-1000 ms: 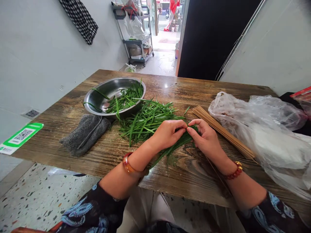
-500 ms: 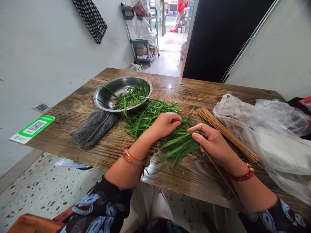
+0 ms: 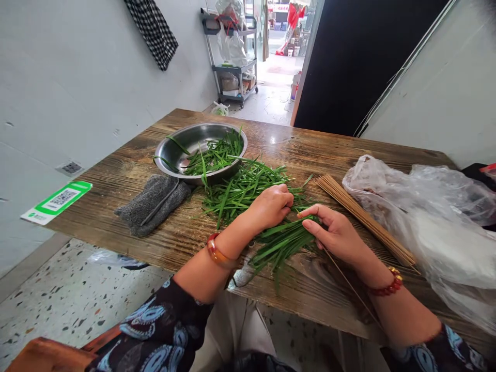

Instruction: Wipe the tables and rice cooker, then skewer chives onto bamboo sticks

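Note:
My right hand point(image 3: 331, 230) grips a thin bamboo skewer point(image 3: 349, 281), whose shaft runs back toward my forearm. Cut green leaves, like garlic chives point(image 3: 284, 245), hang in a bunch on the skewer and fan out to the left below my fingers. My left hand point(image 3: 273, 205) is closed, fingers curled down at the near edge of a loose chive pile point(image 3: 242, 188). What its fingertips pinch, if anything, is hidden. The two hands are close together, a small gap between them.
A steel bowl point(image 3: 165, 155) with more chives stands behind the pile. Left of it lies a grey cloth point(image 3: 151, 206). A bundle of skewers point(image 3: 360, 214) lies to the right, beside clear plastic bags point(image 3: 437, 222). A green QR card point(image 3: 58, 202) sits at the table's left edge.
My left hand's fingers have curled down toward the chive pile. My right hand stays in nearly the same place with the skewer and bunch. The view has shifted slightly.

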`<action>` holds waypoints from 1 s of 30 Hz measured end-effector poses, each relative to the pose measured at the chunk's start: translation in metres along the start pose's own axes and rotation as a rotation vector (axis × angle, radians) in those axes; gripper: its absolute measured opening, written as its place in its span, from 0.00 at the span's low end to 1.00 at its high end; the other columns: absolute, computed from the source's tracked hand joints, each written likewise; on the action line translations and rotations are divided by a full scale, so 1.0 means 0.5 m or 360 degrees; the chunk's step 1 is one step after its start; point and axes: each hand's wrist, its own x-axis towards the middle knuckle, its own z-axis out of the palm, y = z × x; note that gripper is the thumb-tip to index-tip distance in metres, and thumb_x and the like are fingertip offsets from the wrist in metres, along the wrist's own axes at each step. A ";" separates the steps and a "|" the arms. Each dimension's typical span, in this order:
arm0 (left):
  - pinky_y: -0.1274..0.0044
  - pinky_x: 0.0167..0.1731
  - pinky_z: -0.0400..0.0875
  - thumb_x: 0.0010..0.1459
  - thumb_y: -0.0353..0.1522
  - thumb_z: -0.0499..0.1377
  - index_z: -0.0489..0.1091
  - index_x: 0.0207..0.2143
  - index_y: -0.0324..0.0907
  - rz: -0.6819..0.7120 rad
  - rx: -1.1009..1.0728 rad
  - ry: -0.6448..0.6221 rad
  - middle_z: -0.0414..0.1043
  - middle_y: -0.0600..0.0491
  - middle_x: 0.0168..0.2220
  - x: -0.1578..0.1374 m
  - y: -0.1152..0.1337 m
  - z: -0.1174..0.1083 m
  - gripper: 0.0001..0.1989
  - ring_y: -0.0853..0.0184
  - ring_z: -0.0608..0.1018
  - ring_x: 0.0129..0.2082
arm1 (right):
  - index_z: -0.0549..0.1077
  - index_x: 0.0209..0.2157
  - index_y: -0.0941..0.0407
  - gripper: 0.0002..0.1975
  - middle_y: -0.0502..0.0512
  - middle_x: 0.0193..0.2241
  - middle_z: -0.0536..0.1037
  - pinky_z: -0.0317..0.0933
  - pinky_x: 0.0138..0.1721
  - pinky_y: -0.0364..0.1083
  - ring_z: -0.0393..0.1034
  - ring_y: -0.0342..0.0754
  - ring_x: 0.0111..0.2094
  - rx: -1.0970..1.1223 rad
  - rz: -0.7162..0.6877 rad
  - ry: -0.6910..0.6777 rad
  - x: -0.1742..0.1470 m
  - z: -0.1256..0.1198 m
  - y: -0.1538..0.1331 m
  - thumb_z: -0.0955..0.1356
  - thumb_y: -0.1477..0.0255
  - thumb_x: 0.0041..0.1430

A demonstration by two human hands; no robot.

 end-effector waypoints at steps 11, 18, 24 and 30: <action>0.82 0.23 0.65 0.55 0.28 0.55 0.67 0.28 0.38 -0.0470 -0.1109 0.0260 0.72 0.56 0.24 0.008 0.004 -0.024 0.03 0.75 0.72 0.20 | 0.72 0.41 0.56 0.15 0.45 0.21 0.69 0.57 0.18 0.41 0.63 0.40 0.15 0.0088 0.0064 0.0097 0.007 0.006 0.009 0.65 0.59 0.63; 0.84 0.21 0.64 0.53 0.27 0.57 0.70 0.30 0.38 -0.0458 -0.1018 0.0255 0.71 0.58 0.22 0.008 0.000 -0.027 0.03 0.77 0.68 0.18 | 0.73 0.41 0.56 0.15 0.45 0.20 0.68 0.57 0.19 0.41 0.63 0.40 0.15 0.0066 0.0059 0.0104 0.008 0.009 0.014 0.65 0.60 0.63; 0.82 0.25 0.64 0.53 0.28 0.59 0.75 0.36 0.37 -0.0349 -0.0985 0.0163 0.74 0.56 0.26 0.004 0.005 -0.032 0.08 0.75 0.71 0.24 | 0.73 0.41 0.56 0.14 0.46 0.21 0.68 0.58 0.18 0.41 0.63 0.40 0.15 0.0057 0.0037 0.0110 0.009 0.009 0.011 0.65 0.60 0.63; 0.80 0.28 0.68 0.59 0.31 0.55 0.73 0.39 0.36 -0.0377 -0.0998 0.0273 0.76 0.52 0.30 0.005 0.007 -0.037 0.11 0.73 0.74 0.25 | 0.73 0.41 0.56 0.14 0.44 0.20 0.67 0.57 0.19 0.41 0.63 0.40 0.15 0.0060 0.0058 0.0116 0.007 0.007 0.005 0.65 0.60 0.63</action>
